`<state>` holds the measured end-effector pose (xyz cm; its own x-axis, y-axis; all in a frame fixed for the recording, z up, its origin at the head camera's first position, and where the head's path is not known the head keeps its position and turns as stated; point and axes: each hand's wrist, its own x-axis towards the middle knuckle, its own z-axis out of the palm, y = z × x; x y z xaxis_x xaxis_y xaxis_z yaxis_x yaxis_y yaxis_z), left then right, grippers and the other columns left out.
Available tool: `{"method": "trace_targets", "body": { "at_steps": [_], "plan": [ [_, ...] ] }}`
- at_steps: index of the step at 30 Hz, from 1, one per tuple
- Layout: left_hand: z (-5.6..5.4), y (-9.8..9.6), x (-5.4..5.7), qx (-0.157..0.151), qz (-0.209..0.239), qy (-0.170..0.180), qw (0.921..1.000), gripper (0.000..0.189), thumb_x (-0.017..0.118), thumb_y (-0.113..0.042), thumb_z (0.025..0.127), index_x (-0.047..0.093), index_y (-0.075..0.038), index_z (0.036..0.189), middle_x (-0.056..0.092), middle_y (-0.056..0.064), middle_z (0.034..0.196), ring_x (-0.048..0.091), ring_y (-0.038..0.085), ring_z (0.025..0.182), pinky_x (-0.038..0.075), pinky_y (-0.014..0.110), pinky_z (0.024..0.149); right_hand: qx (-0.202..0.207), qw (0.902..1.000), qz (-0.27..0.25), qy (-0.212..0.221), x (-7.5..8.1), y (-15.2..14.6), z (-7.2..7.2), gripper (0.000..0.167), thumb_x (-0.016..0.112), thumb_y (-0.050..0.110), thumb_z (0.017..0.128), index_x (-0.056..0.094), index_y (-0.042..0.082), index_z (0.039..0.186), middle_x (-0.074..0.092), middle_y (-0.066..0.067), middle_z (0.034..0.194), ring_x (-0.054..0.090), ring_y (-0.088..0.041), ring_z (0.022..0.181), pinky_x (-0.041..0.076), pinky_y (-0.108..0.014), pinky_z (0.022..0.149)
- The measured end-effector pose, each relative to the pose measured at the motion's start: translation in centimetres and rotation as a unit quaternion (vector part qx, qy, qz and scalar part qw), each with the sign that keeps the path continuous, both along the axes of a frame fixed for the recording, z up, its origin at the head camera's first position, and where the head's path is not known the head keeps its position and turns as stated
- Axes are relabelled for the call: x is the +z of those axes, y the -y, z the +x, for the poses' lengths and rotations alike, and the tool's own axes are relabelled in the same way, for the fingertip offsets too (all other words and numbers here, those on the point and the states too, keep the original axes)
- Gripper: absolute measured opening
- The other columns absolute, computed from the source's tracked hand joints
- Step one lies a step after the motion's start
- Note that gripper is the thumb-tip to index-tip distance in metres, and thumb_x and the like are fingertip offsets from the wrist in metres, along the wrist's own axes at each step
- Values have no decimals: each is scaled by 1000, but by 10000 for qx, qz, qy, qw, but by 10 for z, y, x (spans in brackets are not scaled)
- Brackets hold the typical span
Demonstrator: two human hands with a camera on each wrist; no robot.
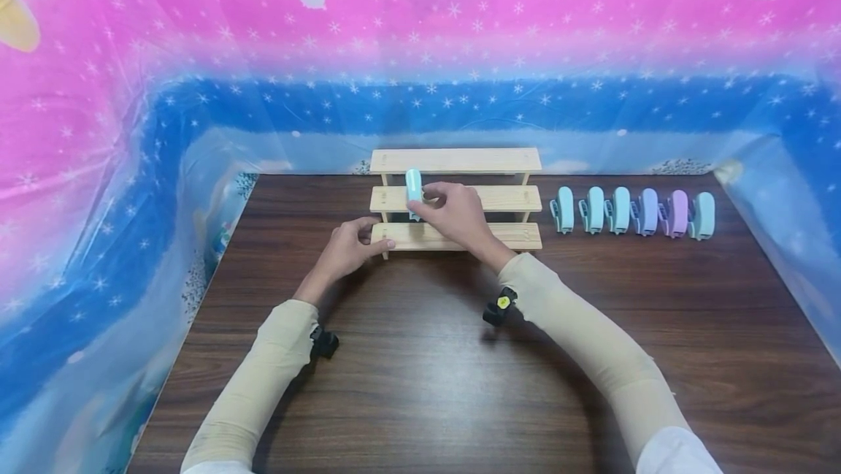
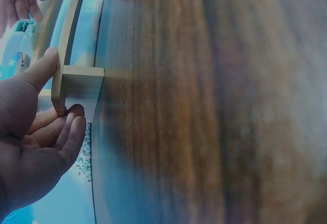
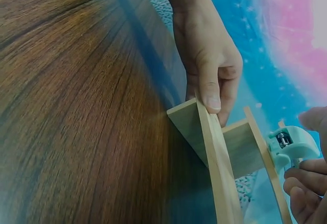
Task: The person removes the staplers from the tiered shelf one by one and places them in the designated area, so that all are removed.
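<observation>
A three-tier wooden rack (image 1: 453, 160) stands at the table's back. My left hand (image 1: 348, 247) grips the left end of its lowest shelf, thumb on top and fingers below; the left wrist view shows the thumb on the plank (image 2: 71, 30). On the middle shelf, near its left end, a small mint-green stapler-like device (image 1: 413, 189) stands upright. My right hand (image 1: 456, 215) holds this device between thumb and fingers. A metal part shows in an opening of the device (image 3: 296, 145) in the right wrist view, where the right hand (image 3: 309, 178) is partly cut off.
Right of the rack stands a row of several similar devices: mint-green ones (image 1: 594, 209), a blue one (image 1: 647, 211) and a pink one (image 1: 677, 212). The brown wooden table (image 1: 434, 357) extends in front. Patterned cloth (image 1: 420, 58) hangs behind and along the sides.
</observation>
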<state>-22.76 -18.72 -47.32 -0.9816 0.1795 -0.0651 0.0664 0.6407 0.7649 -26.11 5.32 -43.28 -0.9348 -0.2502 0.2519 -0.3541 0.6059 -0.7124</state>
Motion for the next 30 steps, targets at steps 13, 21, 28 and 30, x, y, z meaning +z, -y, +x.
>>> {"method": "trace_targets", "body": {
  "at_steps": [13, 21, 28, 30],
  "plan": [
    [0, 1, -1, 13, -42, -6, 10000, 66, 76, -39, 94, 55, -1, 143, 70, 15, 119, 67, 29, 109, 57, 45, 89, -74, 9999, -120, -63, -4, 6, -1, 46, 76, 47, 90, 77, 7, 113, 78, -6, 97, 71, -13, 77, 54, -29, 64],
    [1, 0, 0, 2, -37, 27, 10000, 66, 76, -39, 94, 55, -1, 144, 70, 15, 120, 68, 28, 109, 58, 44, 88, -112, 9997, -191, -87, -3, 7, 0, 42, 76, 46, 90, 78, 8, 108, 77, -3, 91, 69, -11, 76, 53, -29, 64],
    [0, 0, 0, -3, -27, 21, 10000, 68, 76, -40, 93, 54, 0, 145, 70, 17, 122, 68, 29, 109, 58, 44, 88, -162, 9996, -230, -24, -2, 8, 1, 41, 77, 44, 89, 77, 8, 109, 77, -4, 92, 69, -12, 76, 52, -29, 63],
    [0, 0, 0, -10, -20, -3, 10000, 68, 76, -40, 93, 54, 0, 144, 70, 17, 121, 68, 29, 109, 58, 44, 88, -170, 9996, -230, -11, -2, 8, 1, 41, 78, 43, 89, 77, 7, 109, 77, -4, 92, 69, -12, 76, 52, -29, 62]
  ]
}}
